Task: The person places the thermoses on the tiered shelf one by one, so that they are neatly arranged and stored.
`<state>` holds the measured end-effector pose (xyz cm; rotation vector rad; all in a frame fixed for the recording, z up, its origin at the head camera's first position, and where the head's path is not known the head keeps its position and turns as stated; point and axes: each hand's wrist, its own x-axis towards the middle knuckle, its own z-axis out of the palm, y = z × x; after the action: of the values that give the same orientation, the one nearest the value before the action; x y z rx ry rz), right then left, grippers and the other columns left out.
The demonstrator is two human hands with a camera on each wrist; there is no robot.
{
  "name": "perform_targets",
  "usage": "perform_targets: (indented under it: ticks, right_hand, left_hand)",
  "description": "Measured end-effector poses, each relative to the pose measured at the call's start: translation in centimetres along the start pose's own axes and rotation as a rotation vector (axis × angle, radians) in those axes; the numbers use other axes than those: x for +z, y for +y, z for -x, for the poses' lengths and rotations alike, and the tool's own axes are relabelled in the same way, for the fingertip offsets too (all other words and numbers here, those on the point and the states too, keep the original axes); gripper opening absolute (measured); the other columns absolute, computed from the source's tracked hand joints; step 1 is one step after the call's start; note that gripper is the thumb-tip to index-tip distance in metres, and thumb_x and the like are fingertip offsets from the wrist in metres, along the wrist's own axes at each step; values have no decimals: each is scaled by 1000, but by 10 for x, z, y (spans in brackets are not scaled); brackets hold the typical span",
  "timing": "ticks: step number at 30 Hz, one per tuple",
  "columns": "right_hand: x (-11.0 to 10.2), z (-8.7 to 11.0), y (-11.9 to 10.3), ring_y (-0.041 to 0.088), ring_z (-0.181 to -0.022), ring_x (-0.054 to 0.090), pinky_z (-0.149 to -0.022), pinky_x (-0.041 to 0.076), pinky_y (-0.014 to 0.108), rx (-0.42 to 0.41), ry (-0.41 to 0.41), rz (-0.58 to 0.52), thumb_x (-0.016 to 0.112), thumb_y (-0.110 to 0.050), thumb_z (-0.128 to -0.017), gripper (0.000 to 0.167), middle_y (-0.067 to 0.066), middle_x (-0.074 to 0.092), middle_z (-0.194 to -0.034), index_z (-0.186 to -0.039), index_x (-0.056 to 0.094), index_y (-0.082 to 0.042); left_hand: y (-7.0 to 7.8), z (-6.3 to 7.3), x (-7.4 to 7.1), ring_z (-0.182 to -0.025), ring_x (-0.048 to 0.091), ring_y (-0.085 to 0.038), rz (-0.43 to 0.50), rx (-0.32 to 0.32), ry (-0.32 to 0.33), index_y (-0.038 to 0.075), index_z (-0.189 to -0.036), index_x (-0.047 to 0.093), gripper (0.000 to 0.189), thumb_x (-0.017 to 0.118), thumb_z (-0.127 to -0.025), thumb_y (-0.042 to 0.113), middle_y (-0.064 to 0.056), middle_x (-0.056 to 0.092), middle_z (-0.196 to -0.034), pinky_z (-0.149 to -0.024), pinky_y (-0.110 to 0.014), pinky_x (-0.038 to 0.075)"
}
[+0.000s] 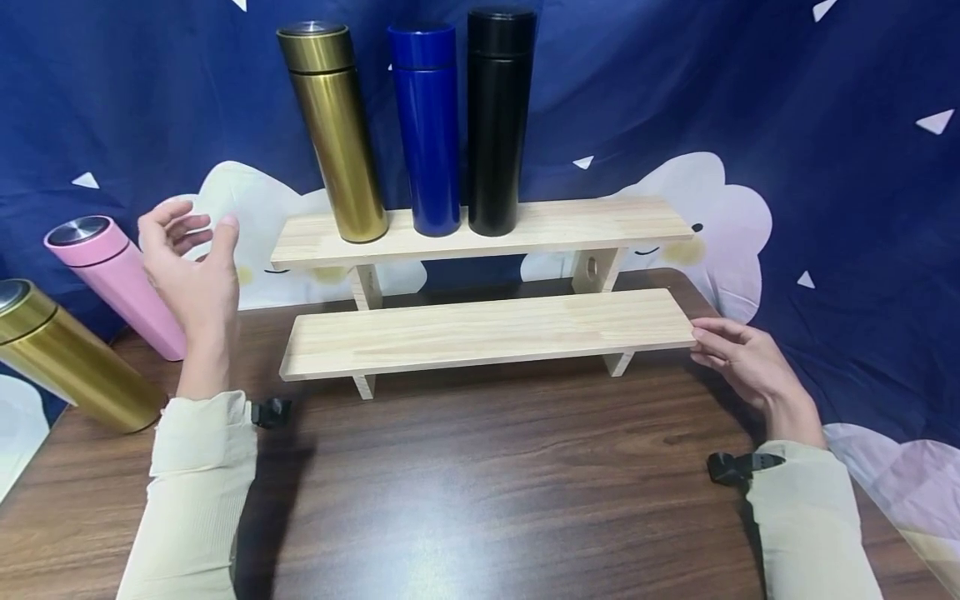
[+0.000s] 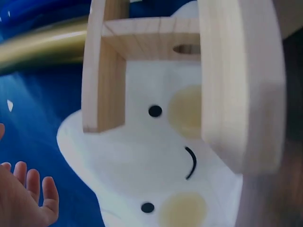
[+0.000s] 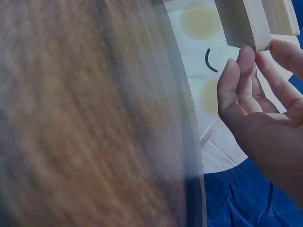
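A two-step wooden rack (image 1: pixel 487 333) stands on the table. On its upper board are a gold thermos bottle (image 1: pixel 330 142), a blue one (image 1: pixel 427 133) and a black one (image 1: pixel 498 125), all upright. My right hand (image 1: pixel 742 362) pinches the right end of the lower board; in the right wrist view, the fingers (image 3: pixel 229 82) meet the board's end (image 3: pixel 258 28). Raised left of the rack, my left hand (image 1: pixel 191 267) is apart from it, fingers loosely bent and holding nothing. The left wrist view shows the rack's end (image 2: pixel 227 94) with part of this hand (image 2: pixel 28 198) at lower left.
A pink thermos bottle (image 1: pixel 123 287) and another gold bottle (image 1: pixel 82 367) stand at the table's left side, near my left forearm. Behind the wooden table (image 1: pixel 480 475) hangs a blue cloth (image 1: pixel 675 83) with white clouds. The table's right edge lies beside my right hand.
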<state>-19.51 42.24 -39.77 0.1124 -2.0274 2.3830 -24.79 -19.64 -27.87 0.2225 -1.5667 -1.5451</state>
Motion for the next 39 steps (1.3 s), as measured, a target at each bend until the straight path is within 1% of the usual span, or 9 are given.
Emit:
perform_targets:
  ticks: [4,9,12,19,24,28,33,36,39]
  right_hand:
    - [0,0,0,11,-82,70,-79,57,24,1,-3,5,62,4,-97,20,1,74,-93,-102,76,-10]
    - [0,-1,-1,11,-81,70,-79,57,24,-1,-2,9,62,4,-97,21,1,74,-92,-102,76,-10]
    - [0,-1,-1,11,-81,70,-79,57,24,-6,-1,6,62,4,-97,20,2,74,-92,-102,76,-10]
    - [-1,-1,-1,12,-82,70,-80,57,24,4,1,0,62,5,-97,21,2,74,-93,-102,76,-10]
    - [-2,-1,0,12,-82,70,-80,57,24,8,-1,-7,61,5,-97,21,2,74,-94,-103,76,-9]
    - [-2,-1,0,12,-83,70,-80,57,24,11,0,-10,61,5,-97,22,2,74,-94,-103,76,-10]
    - [-2,-1,0,12,-83,70,-80,57,24,11,4,-4,61,4,-97,21,1,74,-94,-103,76,-10]
    - [-2,-1,0,13,-83,70,-80,57,24,9,1,-7,61,5,-98,22,2,74,-94,-103,76,-10]
    - [-2,-1,1,13,-83,70,-80,57,24,6,-3,-7,60,5,-98,22,2,74,-94,-103,76,-10]
  left_hand:
    - [-8,-3,-14,-91,61,-13,62,-27,59,14,-110,67,33,79,-81,4,-2,64,-98,-78,-26,44]
    - [-15,-7,-31,-83,60,-12,89,-40,159,12,-103,69,28,78,-79,2,-2,64,-92,-77,-24,43]
    - [-15,-7,-40,-79,60,-10,81,-43,219,12,-99,70,23,76,-79,2,-1,63,-87,-74,-23,43]
    - [-13,-1,-56,-76,59,-7,26,12,339,10,-92,71,14,73,-80,4,2,62,-80,-71,-21,40]
    - [-17,2,-69,-76,56,-8,62,-18,432,9,-87,68,10,72,-81,2,-1,60,-81,-73,-22,39]
    - [-20,5,-80,-76,53,-8,33,-38,493,10,-89,65,12,73,-82,3,0,57,-82,-75,-21,38]
    - [-25,7,-90,-79,52,-7,13,25,535,12,-91,62,13,72,-85,5,1,54,-85,-78,-21,39]
    - [-27,6,-95,-79,53,-9,62,33,576,10,-90,62,15,74,-83,4,-1,54,-85,-79,-21,40]
    - [-31,7,-100,-80,53,-8,55,35,623,10,-89,62,15,75,-83,6,-1,54,-87,-80,-20,41]
